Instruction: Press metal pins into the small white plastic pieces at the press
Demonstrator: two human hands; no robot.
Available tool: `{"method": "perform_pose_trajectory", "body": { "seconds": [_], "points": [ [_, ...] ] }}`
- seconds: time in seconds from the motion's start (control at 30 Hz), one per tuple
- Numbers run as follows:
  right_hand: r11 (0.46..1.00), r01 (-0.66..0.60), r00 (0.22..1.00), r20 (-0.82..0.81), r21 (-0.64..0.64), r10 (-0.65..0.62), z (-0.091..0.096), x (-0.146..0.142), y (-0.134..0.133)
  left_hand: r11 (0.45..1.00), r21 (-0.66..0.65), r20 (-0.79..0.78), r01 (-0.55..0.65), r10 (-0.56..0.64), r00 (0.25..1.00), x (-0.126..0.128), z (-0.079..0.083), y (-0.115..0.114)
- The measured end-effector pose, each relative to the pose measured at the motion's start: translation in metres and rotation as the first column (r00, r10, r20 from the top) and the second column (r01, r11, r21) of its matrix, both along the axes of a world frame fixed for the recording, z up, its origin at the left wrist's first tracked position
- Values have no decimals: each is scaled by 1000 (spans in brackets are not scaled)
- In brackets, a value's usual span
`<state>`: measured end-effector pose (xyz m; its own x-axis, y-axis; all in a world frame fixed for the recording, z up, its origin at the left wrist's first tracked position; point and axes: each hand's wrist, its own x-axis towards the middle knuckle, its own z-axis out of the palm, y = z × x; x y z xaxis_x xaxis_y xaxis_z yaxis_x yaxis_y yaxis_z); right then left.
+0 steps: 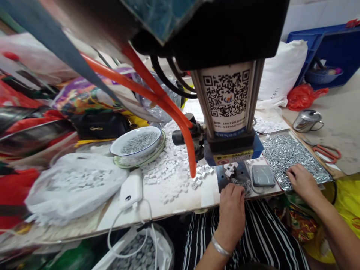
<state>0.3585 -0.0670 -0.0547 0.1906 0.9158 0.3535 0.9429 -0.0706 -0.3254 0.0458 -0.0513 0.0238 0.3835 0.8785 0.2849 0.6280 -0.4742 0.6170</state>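
At mid-right of frame, metal pins (287, 155) lie heaped; R hand (304, 183) at their near edge, fingers bunched, hold can't be confirmed. Lower ctr.: L hand (232, 206) at base plate (223, 179), fingers curled, grip contents hidden. Upper ctr.: press (230, 144) w/ QR label (226, 92).

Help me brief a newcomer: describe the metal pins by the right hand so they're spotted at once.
Find the press with the QR code. Right of it, past the small grey box, lie the metal pins, the right hand at them. Unlike the similar pieces in the round white bowl, they form a broad, straight-edged layer.
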Motion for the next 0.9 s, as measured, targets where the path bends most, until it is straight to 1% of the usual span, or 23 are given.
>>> {"method": "perform_pose_trajectory", "body": {
  "seconds": [0.17,0.27,0.33,0.4,0.47,0.5,0.53,0.57,0.6,0.63,0.67,0.7,0.77,0.83,0.9],
  "points": [
    [997,-37,998,39,-68,40,-1,-2,2,1000,28,-85,0,3,996,2,-1,-1],
    [996,-24,999,40,-84,28,3,-3,3,1000,-1,-75,-13,12,997,2,-1,-1],
    [999,-28,1000,-15,-43,27,9,-3,3,998,-68,5,-17,18,1000,1,-1,0],
    [999,-13,995,-97,41,17,17,-6,0,985,-170,140,-10,34,990,-1,0,1],
    [991,55,979,-202,123,-29,29,-15,-4,959,-284,277,0,82,957,-2,1,2],
    [985,102,960,-274,140,-61,35,-23,-7,940,-342,335,6,116,935,-3,2,3],
    [982,136,928,-363,130,-81,42,-33,-9,916,-400,381,11,155,911,-2,3,3],
    [984,148,877,-473,95,-86,48,-45,-11,888,-459,419,19,197,887,-2,3,4],
    [993,114,794,-604,39,-68,55,-59,-12,857,-515,450,32,239,860,-1,5,4],
    [999,34,688,-725,-10,-31,61,-73,-13,824,-564,478,50,276,834,0,6,4],
    [999,-31,599,-801,-14,7,66,-89,-12,793,-604,502,71,310,807,1,9,4],
    [995,-95,558,-828,1,55,72,-104,-11,766,-636,524,94,339,781,2,11,4],
    [982,-183,537,-831,54,145,81,-131,-7,723,-677,564,140,386,730,3,17,3],
    [972,-228,461,-874,51,154,88,-150,-3,690,-702,588,175,424,689,2,22,3],
    [970,-242,358,-926,33,121,93,-163,0,664,-721,595,197,449,666,0,24,2]
  ]
}}
